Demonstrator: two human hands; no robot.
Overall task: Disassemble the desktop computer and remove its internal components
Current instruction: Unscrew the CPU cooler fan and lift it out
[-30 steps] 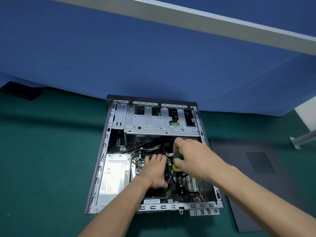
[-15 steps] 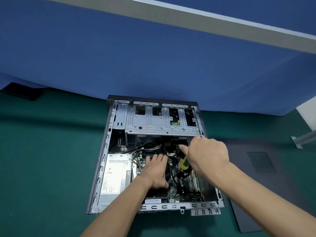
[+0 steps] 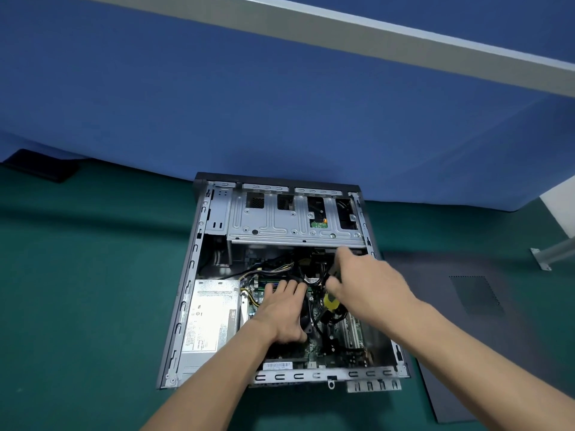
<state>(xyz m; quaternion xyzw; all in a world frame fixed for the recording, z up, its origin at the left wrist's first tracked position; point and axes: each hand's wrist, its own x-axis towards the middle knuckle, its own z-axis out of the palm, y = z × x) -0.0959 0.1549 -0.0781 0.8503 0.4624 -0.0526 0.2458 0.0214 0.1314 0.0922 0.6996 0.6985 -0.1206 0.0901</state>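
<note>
My right hand [image 3: 370,287] has let go of the yellow-handled screwdriver [image 3: 331,303] it gripped a second ago; its fingers now spread loose above the tool, which stands in the open computer case [image 3: 199,275] near the case's middle. My left hand [image 3: 284,309] still presses flat on the cooler fan [image 3: 306,321]. That screw looks finished.

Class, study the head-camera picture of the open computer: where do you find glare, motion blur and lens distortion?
Head view: glare whitens the power supply label; the right hand is smeared by motion, its fingertips ghosted, while the left hand is sharper; the wide lens bows the grey rail and the computer case edges; the case interior lies in shadow.
</note>
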